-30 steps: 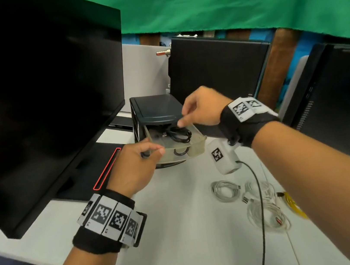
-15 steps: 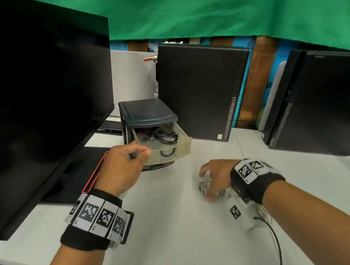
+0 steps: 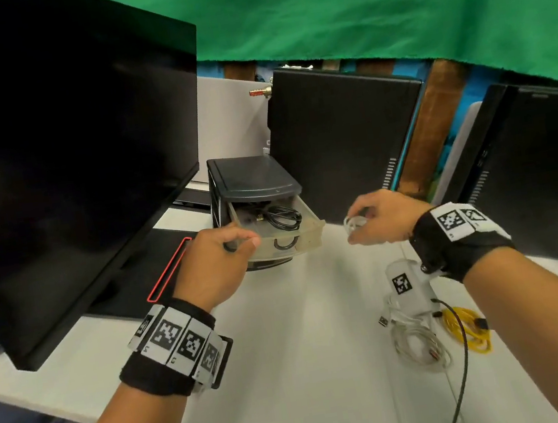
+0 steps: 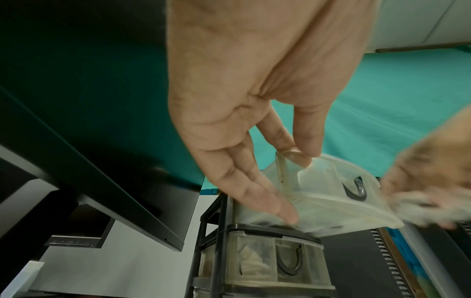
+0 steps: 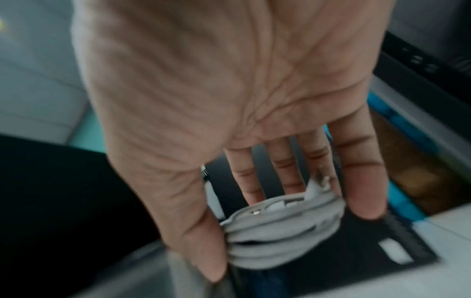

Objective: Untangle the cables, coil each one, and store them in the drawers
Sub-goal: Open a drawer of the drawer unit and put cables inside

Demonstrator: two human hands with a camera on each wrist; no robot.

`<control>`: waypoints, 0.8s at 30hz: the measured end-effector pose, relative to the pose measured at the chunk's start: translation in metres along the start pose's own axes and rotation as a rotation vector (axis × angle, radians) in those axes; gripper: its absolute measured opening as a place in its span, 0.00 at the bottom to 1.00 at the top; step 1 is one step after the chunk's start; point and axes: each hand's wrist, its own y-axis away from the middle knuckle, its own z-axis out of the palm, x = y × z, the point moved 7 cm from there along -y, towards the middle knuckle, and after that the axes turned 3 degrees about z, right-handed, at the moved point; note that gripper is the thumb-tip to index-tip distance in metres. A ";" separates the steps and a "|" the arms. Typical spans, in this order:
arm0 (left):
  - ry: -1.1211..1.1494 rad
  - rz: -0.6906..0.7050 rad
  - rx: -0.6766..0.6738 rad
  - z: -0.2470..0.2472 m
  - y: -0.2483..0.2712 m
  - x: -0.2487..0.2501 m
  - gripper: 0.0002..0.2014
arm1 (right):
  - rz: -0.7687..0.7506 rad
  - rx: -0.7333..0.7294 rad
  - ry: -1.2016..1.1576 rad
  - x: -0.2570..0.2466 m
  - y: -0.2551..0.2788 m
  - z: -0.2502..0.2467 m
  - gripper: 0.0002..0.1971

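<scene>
White cable coil (image 3: pixel 354 224) lifted off table, now in right hand (image 3: pixel 381 216) beside drawer (image 3: pixel 305 238).

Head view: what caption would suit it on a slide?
Left hand holds the open drawer; right hand brings a coiled white cable.

The open drawer (image 3: pixel 304 234) gapes upward, but a black cable coil (image 3: pixel 283 216) fills its right part, and the left hand (image 3: pixel 214 262) blocks its left front corner. A monitor (image 3: pixel 57 164) crowds the left; a computer tower (image 3: pixel 343 143) stands just behind.
</scene>
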 end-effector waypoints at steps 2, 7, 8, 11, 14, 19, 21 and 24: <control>-0.001 0.004 0.031 0.000 0.000 0.001 0.02 | -0.128 0.082 -0.096 -0.034 0.004 -0.028 0.24; -0.011 0.005 0.083 0.000 -0.001 -0.002 0.03 | -0.361 -0.096 -0.406 -0.127 0.019 -0.017 0.17; -0.009 0.006 0.083 0.000 -0.001 -0.003 0.03 | -0.368 -0.126 -0.403 -0.136 0.018 -0.007 0.17; -0.010 0.011 0.064 0.000 -0.001 -0.004 0.03 | -0.355 -0.134 -0.267 -0.147 0.006 0.016 0.18; 0.008 0.020 0.051 -0.001 0.000 -0.001 0.03 | -0.295 -0.151 -0.162 -0.142 -0.006 0.030 0.18; -0.005 0.005 0.062 -0.002 0.000 -0.001 0.03 | -0.286 -0.086 -0.145 -0.144 -0.005 0.030 0.14; 0.001 0.008 0.064 -0.003 0.000 -0.001 0.03 | -0.329 -0.046 -0.094 -0.147 0.000 0.029 0.13; -0.005 0.005 0.068 -0.003 0.000 -0.001 0.03 | -0.385 0.068 0.015 -0.150 0.008 0.025 0.10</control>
